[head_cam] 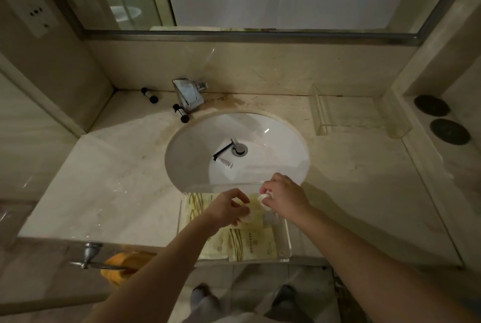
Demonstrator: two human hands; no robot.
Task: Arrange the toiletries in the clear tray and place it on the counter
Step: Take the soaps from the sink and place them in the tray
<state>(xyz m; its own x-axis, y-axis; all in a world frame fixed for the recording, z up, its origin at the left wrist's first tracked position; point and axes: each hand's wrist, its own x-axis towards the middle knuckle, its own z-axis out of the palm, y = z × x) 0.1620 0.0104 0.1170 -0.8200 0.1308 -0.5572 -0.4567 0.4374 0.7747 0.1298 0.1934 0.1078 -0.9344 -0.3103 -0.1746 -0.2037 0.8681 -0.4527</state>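
Both hands work over the clear tray at the counter's front edge: left hand fingers pinch a small round white packet, right hand fingers pinch another, apparently to set them beside the flat sachets

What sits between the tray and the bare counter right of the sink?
Nothing visible. The tray sits at the front edge with both hands over it, left hand and right hand each holding a small white item. The counter to its right is bare up to the second clear tray by the wall.

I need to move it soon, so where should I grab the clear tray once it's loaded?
Probably grip the clear tray by its two upright side walls, one hand coming in from each side. The packets lie flat inside, and the near edge overhangs the counter.
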